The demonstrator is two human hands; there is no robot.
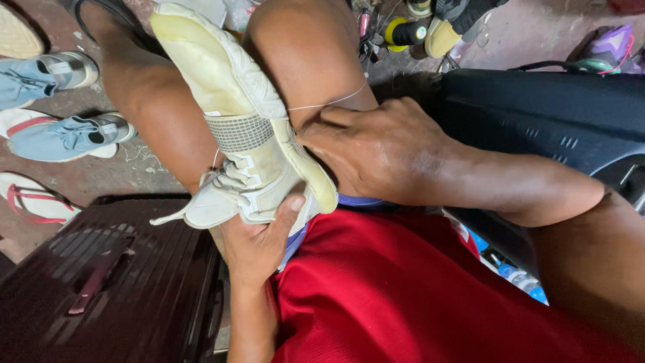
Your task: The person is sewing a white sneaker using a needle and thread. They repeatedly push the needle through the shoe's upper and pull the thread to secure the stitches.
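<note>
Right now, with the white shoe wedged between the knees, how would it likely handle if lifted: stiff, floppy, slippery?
The shoe probably stays fairly stiff along its thick yellowed sole, which holds its shape under the right hand. The upper looks softer; its laces dangle loose by the left hand. Likely light for its size and not slippery, given the textured mesh panel.

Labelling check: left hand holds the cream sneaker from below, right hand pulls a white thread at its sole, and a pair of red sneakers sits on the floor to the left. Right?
One thing is off: the pair of sneakers on the floor at left is light blue, not red, as the head view shows. The rest stands: the left hand holds the cream sneaker from below, and the right hand pulls the white thread at its sole.
</note>
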